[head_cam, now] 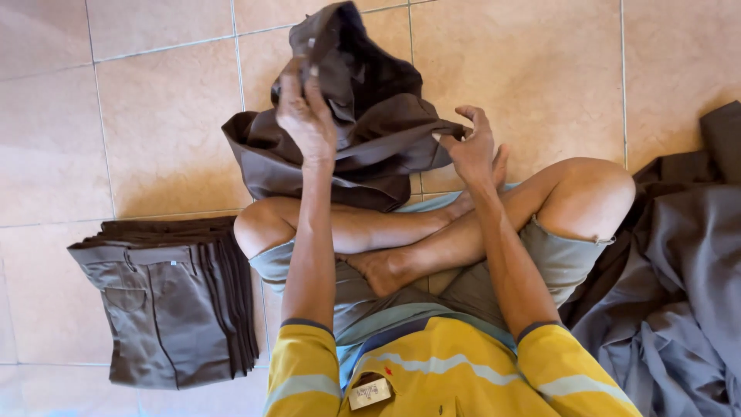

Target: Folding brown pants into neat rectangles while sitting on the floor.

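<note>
So the crumpled dark brown cloth garment (pixel 363 131) is held up over the crossed legs, bunched, no clear long axis. Left hand (pixel 307 116) has its fingers (pixel 297 81) clamped on the top fold, garment spilling toward 3 o'clock from it. Right hand (pixel 472 147) pinches the edge at its 9 o'clock, fingers together. Neat stack of folded brown trousers (pixel 174 301) sits at 8 o'clock on the beige tiled floor (pixel 154 116), loose grey-brown fabric heap (pixel 679 286) at 4 o'clock.
</note>
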